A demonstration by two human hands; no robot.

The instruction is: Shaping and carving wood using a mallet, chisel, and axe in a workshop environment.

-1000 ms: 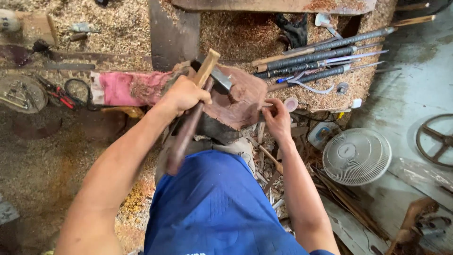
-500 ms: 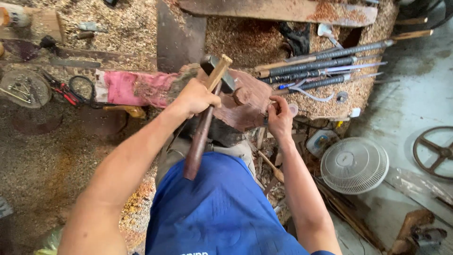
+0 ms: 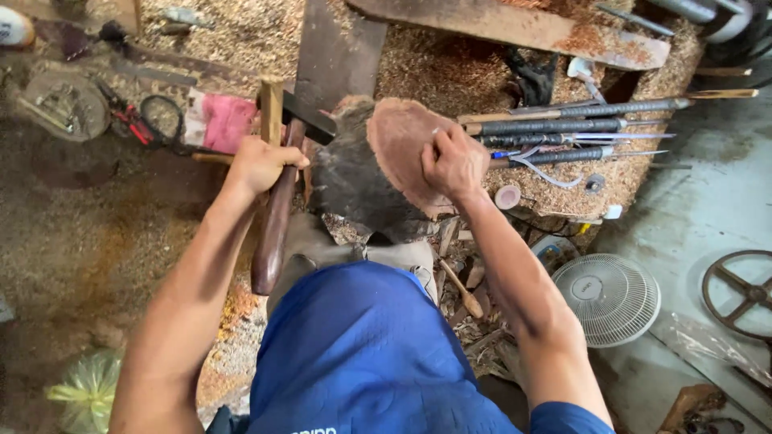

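Note:
My left hand (image 3: 259, 163) grips a hatchet-like tool by its dark wooden handle (image 3: 272, 229). Its dark metal head (image 3: 310, 120) sits just left of a chunk of wood, with a pale wooden wedge (image 3: 271, 103) sticking up through it. The wood chunk (image 3: 398, 153) stands in front of my knees, its reddish cut face up and dark bark (image 3: 346, 181) on its left side. My right hand (image 3: 453, 165) is closed on the right edge of the cut face. My blue shorts (image 3: 362, 354) fill the lower middle.
Long tools with wrapped handles (image 3: 563, 128) lie on sawdust at right. A small white fan (image 3: 609, 299) and a rusty wheel (image 3: 744, 293) rest on the floor lower right. A pink cloth (image 3: 227, 120), red pliers (image 3: 129, 120) and a plank (image 3: 515, 28) lie beyond.
My left hand has swung the tool off the wood to its left side and raised it upright. The wood's reddish face now shows more; my right hand shifted on its edge.

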